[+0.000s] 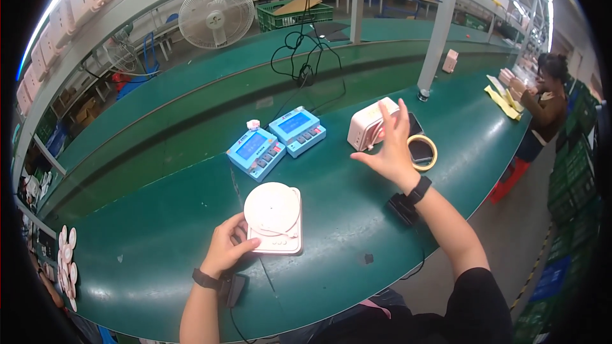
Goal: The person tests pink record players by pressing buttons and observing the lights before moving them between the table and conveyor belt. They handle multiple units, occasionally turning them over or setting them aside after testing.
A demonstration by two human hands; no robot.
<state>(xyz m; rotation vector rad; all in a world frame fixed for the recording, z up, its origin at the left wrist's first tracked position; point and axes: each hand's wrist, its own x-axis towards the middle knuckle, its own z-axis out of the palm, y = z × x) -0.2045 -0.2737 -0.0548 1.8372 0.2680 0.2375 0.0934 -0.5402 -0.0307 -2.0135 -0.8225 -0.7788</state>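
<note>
A pale pink device shaped like a small record player, with a round white disc on top and small buttons at its near edge, lies on the green table in front of me. My left hand grips its near left corner, thumb on top and fingers along the side. Farther right, my right hand is open with fingers spread, holding nothing. Just behind it stands a pink box-shaped device, partly covered by my fingers; whether they touch it I cannot tell.
Two blue meters with screens, a left one and a right one, sit beyond the disc device. A yellow tape roll and a dark phone-like slab lie right of my right hand. White round parts line the left end. A co-worker sits far right.
</note>
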